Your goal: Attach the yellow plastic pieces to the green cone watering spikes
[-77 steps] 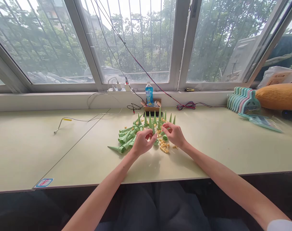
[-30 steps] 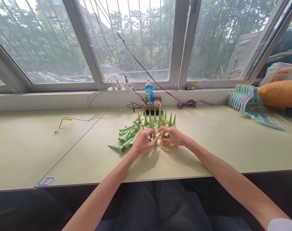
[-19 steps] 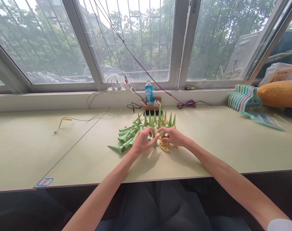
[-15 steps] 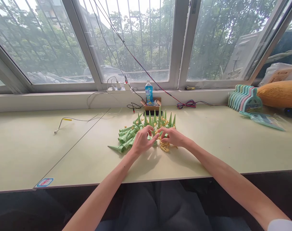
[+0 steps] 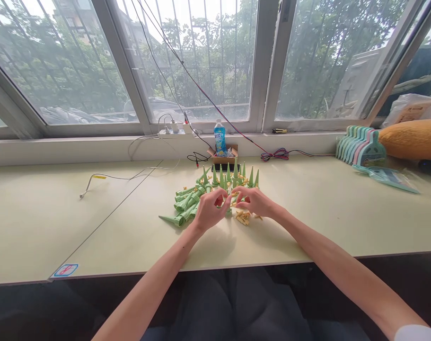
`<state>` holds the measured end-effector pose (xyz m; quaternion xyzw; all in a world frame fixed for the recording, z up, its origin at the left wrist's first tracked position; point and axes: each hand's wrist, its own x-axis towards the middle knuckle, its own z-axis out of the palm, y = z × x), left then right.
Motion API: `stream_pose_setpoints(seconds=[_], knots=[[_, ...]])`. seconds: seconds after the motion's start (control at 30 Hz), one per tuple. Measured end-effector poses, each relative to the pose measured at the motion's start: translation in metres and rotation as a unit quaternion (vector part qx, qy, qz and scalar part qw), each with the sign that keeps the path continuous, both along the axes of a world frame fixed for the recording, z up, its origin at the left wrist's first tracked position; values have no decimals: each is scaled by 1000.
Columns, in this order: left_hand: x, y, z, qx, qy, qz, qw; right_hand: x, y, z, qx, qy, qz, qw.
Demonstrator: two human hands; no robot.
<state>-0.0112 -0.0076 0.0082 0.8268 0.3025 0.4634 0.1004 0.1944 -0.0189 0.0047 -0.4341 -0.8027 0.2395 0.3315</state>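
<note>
My left hand (image 5: 212, 209) is closed, thumb and fingers curled together beside an upright green plastic cone piece (image 5: 228, 213) whose lower end shows under the thumb. Facing it, my right hand (image 5: 253, 201) has its fingers bent into a pinch, the tips nearly meeting the left ones. Whatever lies between those fingertips is too small and covered to make out. Just below the right hand lies a heap of small yellow plastic pieces (image 5: 242, 218). Several green cones (image 5: 235, 169) stand upright behind the hands, with yellow bits among them. More green cone pieces (image 5: 187, 201) lie piled to the left.
Behind the cones, a blue-labelled bottle (image 5: 220, 137) stands by a small open cardboard box (image 5: 225, 159). Coiled wires (image 5: 277, 154) rest along the wall. Pastel plastic pieces (image 5: 362, 147) and an orange plush-like object (image 5: 412, 138) sit far right. A white cable (image 5: 110, 177) crosses the left tabletop.
Both hands stay in almost the same place. The left thumb has drawn in and up toward its fingers, and the right fingertips have shifted slightly.
</note>
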Motion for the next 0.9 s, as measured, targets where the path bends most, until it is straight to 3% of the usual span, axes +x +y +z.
stream_pose_setpoints(seconds=[0.47,0.9], knots=[[-1,0,-3,-18,99,-3,995,-2,0,3,-29,130,6,991],[0,6,-8,1,94,-26,995,-1,3,3,-20,165,2,986]])
